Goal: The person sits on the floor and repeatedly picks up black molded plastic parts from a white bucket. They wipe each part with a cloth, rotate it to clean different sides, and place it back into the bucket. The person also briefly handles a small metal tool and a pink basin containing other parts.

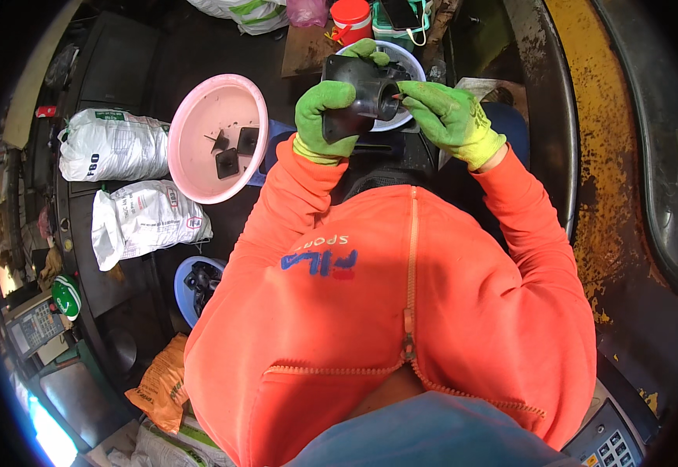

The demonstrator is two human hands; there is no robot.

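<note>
Both my hands wear green gloves with yellow cuffs. A black plastic part with a wide square flange and a short round tube (367, 99) is gripped in my left hand (325, 109), fingers wrapped around the flange. The tube's open mouth faces right, toward my right hand (446, 117). Pinched in that hand is a thin pointed tool (397, 96); its reddish tip is at the tube's rim, and the fingers hide the rest. Just behind the part stands a pale blue basin (413, 68) with dark pieces in it, partly covered by my hands.
To the left is a pink basin (256, 97) holding several black pieces, beside two white sacks (113, 148). A blue basin (182, 288) of black parts sits lower left. A red jug (350, 17) and green basket (424, 31) stand at the back. A rusty yellow machine frame (588, 117) borders the right.
</note>
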